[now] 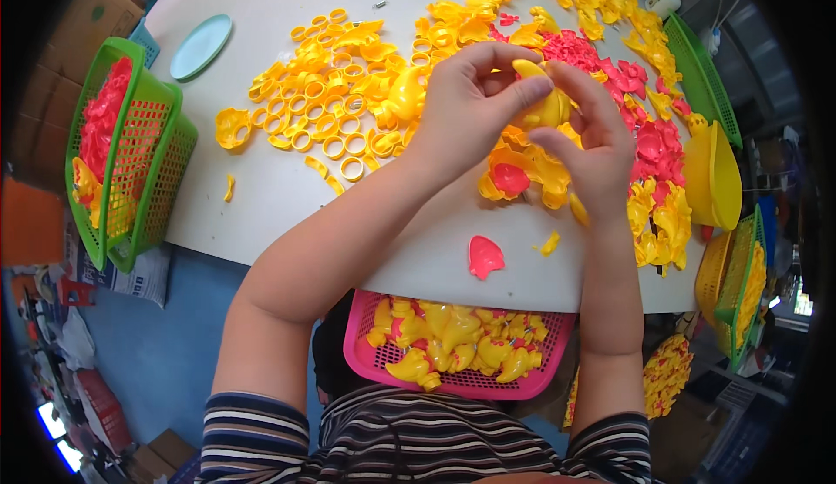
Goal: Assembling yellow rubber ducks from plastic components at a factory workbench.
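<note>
Head cam: left hand (479,92) and right hand (596,144) both gripping a yellow piece (549,111), held up over the white table (427,253). Fingers cover much of it; exact shape and any seam unreadable. Parts pile behind partly blocked by hands. Pink basket (359,349) of yellow pieces: far side hidden under table edge.

held yellow piece (550,113): glossy, smooth plastic; tabletop (427,262): smooth; striped sleeve (257,436): cloth
</note>
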`<move>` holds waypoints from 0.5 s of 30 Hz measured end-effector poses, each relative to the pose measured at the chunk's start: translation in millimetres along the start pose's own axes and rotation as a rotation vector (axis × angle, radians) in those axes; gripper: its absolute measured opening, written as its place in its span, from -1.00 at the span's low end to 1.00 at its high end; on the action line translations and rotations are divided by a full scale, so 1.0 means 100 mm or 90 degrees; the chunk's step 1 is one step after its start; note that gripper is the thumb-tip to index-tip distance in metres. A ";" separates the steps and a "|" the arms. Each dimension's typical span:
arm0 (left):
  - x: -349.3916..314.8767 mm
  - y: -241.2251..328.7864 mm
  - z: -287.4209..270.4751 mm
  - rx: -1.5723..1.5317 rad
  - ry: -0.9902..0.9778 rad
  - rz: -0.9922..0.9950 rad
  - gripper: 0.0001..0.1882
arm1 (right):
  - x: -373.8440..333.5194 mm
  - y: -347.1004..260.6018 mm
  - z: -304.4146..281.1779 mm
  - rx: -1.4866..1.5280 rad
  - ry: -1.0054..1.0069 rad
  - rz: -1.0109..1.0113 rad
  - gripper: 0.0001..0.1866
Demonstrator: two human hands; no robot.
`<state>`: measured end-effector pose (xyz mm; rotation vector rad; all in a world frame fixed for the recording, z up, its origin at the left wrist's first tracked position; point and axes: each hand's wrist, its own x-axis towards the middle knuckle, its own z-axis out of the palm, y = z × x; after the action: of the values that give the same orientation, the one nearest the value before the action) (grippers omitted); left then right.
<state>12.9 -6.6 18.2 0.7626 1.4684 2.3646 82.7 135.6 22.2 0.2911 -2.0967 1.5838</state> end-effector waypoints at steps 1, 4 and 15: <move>0.00 0.02 -0.02 -0.039 -0.013 0.003 -0.73 | 0.03 -0.09 -0.01 0.080 0.054 0.045 -0.45; 0.03 -0.01 -0.01 -0.110 -0.030 0.023 -0.72 | 0.05 -0.08 -0.23 0.140 -0.012 0.187 -0.47; -0.01 0.08 0.00 -0.122 -0.092 0.057 -0.72 | -0.08 -0.20 -0.18 -0.038 -0.006 -0.043 -0.59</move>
<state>14.4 -11.0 25.1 0.9445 1.1544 2.4142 102.8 145.8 38.5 0.3452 -2.1143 1.4807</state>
